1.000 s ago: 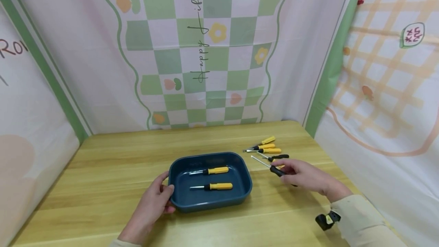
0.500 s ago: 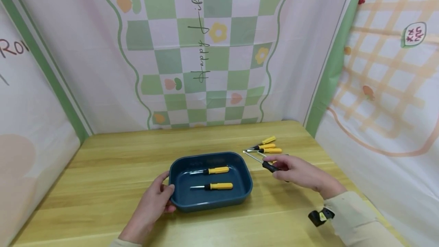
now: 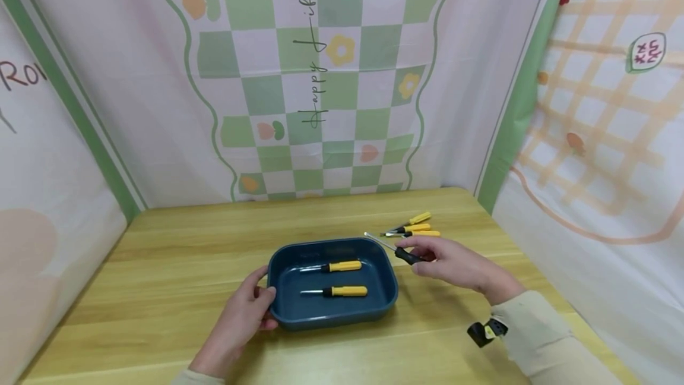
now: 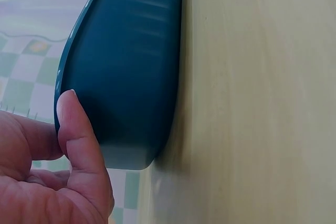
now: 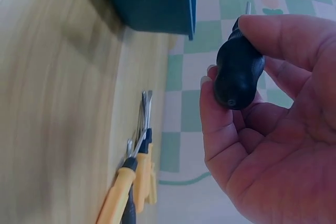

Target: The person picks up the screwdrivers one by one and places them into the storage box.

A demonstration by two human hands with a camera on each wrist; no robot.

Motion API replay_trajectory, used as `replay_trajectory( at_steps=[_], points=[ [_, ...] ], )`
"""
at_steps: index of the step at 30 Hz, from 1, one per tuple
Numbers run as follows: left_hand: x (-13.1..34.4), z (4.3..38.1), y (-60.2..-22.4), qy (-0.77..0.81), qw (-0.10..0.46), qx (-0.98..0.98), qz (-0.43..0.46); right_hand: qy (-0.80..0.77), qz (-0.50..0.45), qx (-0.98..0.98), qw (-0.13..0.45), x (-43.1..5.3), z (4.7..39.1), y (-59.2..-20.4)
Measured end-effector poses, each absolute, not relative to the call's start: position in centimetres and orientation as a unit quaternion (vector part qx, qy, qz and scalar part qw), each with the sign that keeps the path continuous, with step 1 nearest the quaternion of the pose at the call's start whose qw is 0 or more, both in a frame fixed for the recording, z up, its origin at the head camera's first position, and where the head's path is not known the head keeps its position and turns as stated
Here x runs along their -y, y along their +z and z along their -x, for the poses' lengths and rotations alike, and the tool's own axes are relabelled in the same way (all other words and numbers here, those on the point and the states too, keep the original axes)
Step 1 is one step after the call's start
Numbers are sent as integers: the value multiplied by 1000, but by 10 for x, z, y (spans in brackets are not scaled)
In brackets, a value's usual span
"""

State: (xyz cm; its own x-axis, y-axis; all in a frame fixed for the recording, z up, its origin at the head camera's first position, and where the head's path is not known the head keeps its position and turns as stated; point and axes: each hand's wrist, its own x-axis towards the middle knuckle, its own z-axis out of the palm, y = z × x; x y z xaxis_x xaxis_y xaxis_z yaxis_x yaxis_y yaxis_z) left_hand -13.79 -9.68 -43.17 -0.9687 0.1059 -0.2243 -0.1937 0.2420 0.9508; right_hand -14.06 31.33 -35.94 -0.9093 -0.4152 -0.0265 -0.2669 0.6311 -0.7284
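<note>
My left hand (image 3: pixel 247 311) grips the left end of a dark blue rectangular tray (image 3: pixel 336 321); in the left wrist view the thumb (image 4: pixel 79 135) lies along its outer wall. Inside the tray lie two screwdrivers with yellow handles, one farther back (image 3: pixel 344 266) and one nearer (image 3: pixel 347 292), both with shafts pointing left. My right hand (image 3: pixel 454 263) holds a black-handled screwdriver (image 3: pixel 408 255) just beyond the tray's right rim, its metal shaft pointing up and left. The right wrist view shows that black handle (image 5: pixel 236 80) pinched between thumb and fingers, above the table.
Several yellow-handled screwdrivers (image 3: pixel 419 228) lie on the wooden table (image 3: pixel 187 266) behind the right hand. Among them, a dark handle (image 5: pixel 129 208) shows in the right wrist view. Patterned cloth (image 3: pixel 342 100) hangs behind and at both sides. A black strap device (image 3: pixel 487 331) sits at the right wrist.
My right hand has moved left with the black-handled screwdriver, toward the tray's right rim. The left hand keeps its grip, and the tray appears slightly farther right.
</note>
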Motion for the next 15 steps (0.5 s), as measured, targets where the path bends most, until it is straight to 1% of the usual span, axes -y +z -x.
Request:
replay_trajectory(
  at_steps=[9, 15],
  points=[
    [94, 137, -431, 619, 126, -775, 21, -366, 200, -904, 93, -293, 147, -350],
    [93, 138, -431, 618, 130, -775, 21, -364, 197, -905, 100, -280, 154, -352]
  ],
)
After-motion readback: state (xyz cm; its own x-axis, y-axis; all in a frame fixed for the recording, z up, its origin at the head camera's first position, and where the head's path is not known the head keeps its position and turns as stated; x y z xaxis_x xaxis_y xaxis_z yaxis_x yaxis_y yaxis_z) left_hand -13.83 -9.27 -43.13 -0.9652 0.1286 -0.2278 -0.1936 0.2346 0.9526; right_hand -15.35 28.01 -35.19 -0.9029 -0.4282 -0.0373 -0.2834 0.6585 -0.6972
